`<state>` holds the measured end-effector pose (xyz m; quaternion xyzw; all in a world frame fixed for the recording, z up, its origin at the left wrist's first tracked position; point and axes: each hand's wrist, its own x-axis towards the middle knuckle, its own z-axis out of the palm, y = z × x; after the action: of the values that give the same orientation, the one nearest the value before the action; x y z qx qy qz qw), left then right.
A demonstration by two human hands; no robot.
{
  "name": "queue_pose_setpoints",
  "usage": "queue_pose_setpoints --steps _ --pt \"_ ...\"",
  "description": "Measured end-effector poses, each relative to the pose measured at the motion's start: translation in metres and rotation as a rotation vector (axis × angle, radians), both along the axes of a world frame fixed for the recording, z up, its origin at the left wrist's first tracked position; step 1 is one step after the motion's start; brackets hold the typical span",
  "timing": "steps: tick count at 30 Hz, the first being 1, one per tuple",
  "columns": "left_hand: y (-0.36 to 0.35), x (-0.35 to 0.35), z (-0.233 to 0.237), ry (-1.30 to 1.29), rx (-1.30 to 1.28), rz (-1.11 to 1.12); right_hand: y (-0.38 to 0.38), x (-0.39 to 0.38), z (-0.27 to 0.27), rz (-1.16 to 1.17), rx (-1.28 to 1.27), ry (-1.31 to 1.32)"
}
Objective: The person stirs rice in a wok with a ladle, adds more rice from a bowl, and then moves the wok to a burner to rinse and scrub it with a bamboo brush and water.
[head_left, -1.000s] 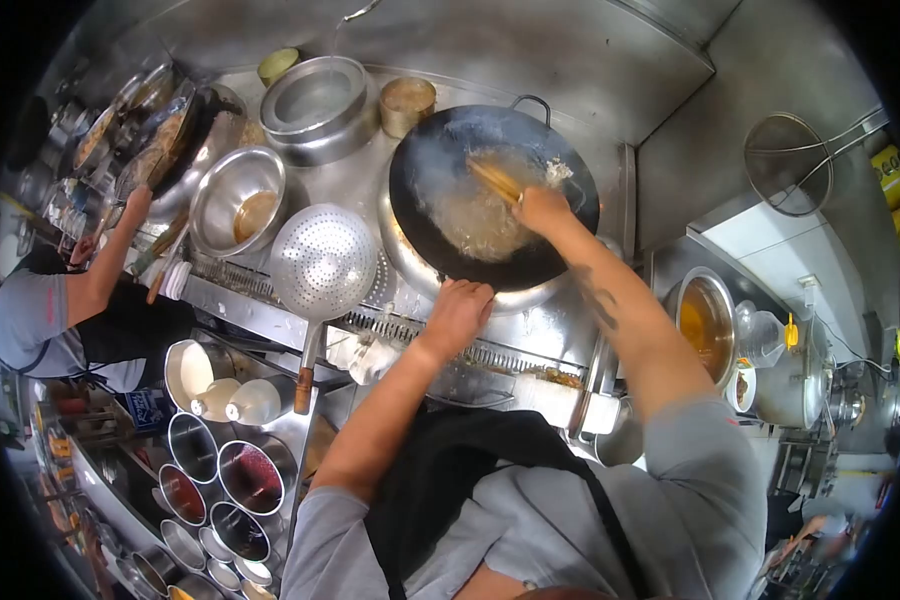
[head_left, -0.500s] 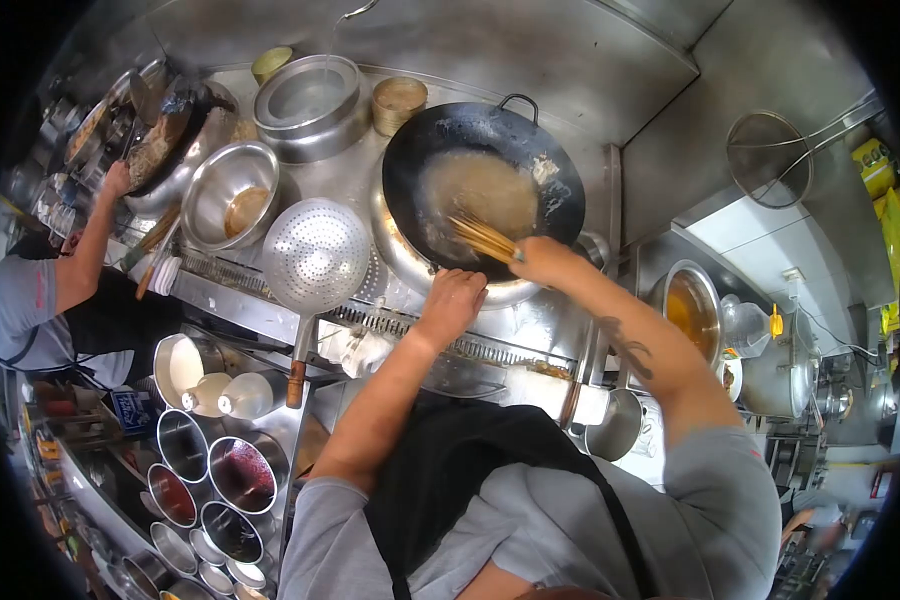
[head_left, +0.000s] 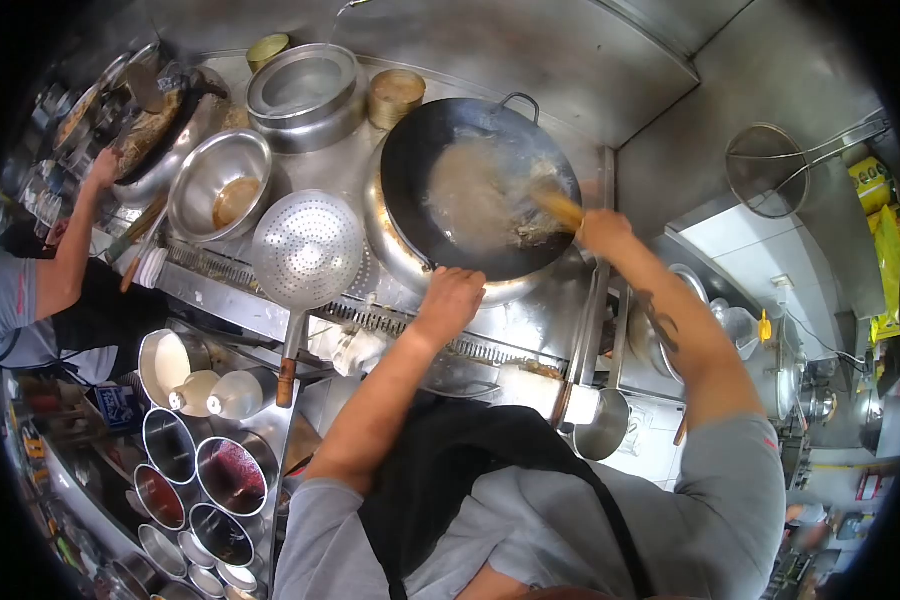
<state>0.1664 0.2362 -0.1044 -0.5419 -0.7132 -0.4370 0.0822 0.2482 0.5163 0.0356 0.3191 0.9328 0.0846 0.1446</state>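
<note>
A black wok [head_left: 410, 180] sits on the stove, with cloudy brownish liquid [head_left: 470, 195] inside. My left hand [head_left: 453, 298] is closed on the wok's near rim, by its small handle. In my right hand [head_left: 605, 232] is a bamboo brush [head_left: 558, 208], its bristles blurred by motion and down in the right side of the wok. Bits of pale residue and a dark wet patch show near the bristles.
Left of the wok lies a perforated strainer [head_left: 308, 248]; behind it are a steel bowl [head_left: 220, 185] and a water-filled pot [head_left: 302, 95]. Sauce containers [head_left: 235, 472] stand at lower left. Another person's hand [head_left: 103, 168] is at a second wok. A wire skimmer [head_left: 767, 170] hangs right.
My right hand has moved the brush from the wok's near middle to its right side. My left hand stays at the rim. The other person's hand has shifted slightly left and up.
</note>
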Motion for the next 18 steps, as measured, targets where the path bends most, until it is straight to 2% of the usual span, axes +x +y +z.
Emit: queue_pose_setpoints --steps 2,5,6,9,12,15,17,18 --pt "-0.001 0.004 -0.001 -0.018 0.000 -0.004 0.029 -0.025 -0.002 -0.120 0.012 -0.008" --pt "-0.002 -0.002 0.002 -0.013 -0.007 -0.011 0.004 -0.008 -0.032 -0.009 0.099 -0.013" --pt "-0.002 -0.003 0.002 -0.009 -0.002 -0.008 0.003 0.003 -0.028 0.058 0.050 0.002" --pt "-0.003 0.002 0.000 -0.015 -0.016 0.007 0.016 0.003 0.009 0.000 0.001 0.039" --pt "-0.001 -0.001 -0.001 0.002 -0.026 0.000 0.033 -0.006 -0.022 0.000 0.039 0.075" --pt "-0.004 -0.003 0.003 0.000 0.010 -0.014 0.001 0.009 0.015 0.039 -0.001 0.073" --pt "-0.006 -0.001 0.001 -0.006 0.025 -0.021 0.013 0.007 0.038 0.028 0.015 0.094" --pt "-0.005 -0.003 0.000 0.001 0.022 -0.027 0.040 -0.008 0.030 0.036 0.048 0.072"
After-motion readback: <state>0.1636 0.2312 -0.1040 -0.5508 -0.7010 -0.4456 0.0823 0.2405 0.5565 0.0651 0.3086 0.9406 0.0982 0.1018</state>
